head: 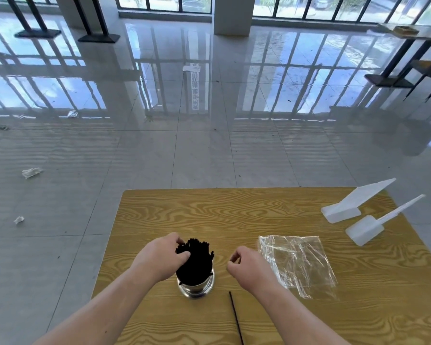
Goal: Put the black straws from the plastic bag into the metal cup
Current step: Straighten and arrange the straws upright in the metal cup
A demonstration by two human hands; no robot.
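A dense bundle of thin black straws (197,262) is being held upright in a round, shiny metal cup (196,288), which is standing on a wood-grain table (234,210) with swirling yellow-brown figuring. The straw tips are fanning out above the polished rim, and the cup's curved wall is reflecting the tabletop. The left hand (163,257) is being pressed against the bundle's left side, its fingers (182,256) curled around the upper ends of the straws and closed on them. The right hand (246,266) is being held just to the right of the cup, apart from it, with its fingers (234,257) bent loosely inward toward the thumb; nothing is seen being gripped in it. A crinkled, transparent plastic bag (299,262) is lying flat and emptied on the table immediately to the right of the right hand, its creases catching the light. One stray black straw (236,317) is lying on the wood near the front edge, between the two forearms. Two white, matte plastic scoops (353,207) with blocky heads and long tapering handles are resting at the table's far right corner, well apart from the cup. A glossy tiled floor (209,145) is mirroring the window frames beyond the table.
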